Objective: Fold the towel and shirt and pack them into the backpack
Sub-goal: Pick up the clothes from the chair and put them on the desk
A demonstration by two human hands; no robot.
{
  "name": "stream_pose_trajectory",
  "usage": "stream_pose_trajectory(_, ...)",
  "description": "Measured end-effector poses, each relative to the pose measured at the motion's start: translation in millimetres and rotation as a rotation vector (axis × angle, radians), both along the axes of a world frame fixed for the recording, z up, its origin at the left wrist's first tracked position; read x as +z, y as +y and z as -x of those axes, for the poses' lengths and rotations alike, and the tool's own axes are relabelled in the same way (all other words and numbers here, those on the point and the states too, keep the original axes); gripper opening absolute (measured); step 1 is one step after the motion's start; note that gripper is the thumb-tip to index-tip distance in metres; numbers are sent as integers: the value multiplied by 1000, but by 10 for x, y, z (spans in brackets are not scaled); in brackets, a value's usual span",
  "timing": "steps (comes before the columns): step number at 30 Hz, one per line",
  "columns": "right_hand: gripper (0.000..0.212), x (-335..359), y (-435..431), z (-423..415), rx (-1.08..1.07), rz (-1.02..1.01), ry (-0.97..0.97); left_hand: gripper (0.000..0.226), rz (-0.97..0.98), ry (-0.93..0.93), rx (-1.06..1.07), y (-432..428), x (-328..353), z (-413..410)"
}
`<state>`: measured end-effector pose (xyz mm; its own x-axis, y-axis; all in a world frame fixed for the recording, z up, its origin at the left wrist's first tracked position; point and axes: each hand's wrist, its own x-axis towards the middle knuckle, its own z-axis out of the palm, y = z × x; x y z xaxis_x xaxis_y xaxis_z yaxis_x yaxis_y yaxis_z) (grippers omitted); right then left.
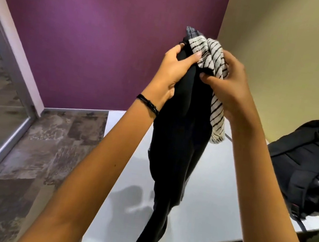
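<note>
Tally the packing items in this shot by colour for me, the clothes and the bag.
Black: 2, the shirt and the backpack
White with black stripes: 1, the towel
Total: 3

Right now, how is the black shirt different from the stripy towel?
The shirt is plain black; the towel is pale with dark stripes. The shirt hangs far down, while the towel hangs much shorter. Both are bunched up, not folded, and held together above the table by the left hand and right hand.
</note>
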<state>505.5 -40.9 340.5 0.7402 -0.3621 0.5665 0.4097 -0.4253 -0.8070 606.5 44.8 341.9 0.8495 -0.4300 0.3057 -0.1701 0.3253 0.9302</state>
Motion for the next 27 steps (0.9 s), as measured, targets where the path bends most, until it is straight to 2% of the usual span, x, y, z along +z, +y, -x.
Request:
stream_pose_trajectory(6,54,239,-422,-747,36,-14,-135,67,52,-56,87,-397,355,-670)
stream_pose_trajectory(9,53,275,-619,-1058,98,-12,-180,72,39,-143,130,-514,412,-956)
stream_pose_trajectory(14,54,-70,-915,-1591,146,-36,-111,74,-6,-149,215,-672,48,-1394)
stream_pose_trajectory(20,51,-1311,-1115,-2162,183,-88,136,63,-262,27,238,-749,-1198,-1825)
stream_pose_trajectory(24,58,-2412,-1202,-2353,182,-118,476,60,-490,231,167,-681,-2384,-1909)
stream_pose_trajectory(27,62,-3158,-1305,-2284,223,-98,785,65,-764,295,73,-552,-3249,-1828)
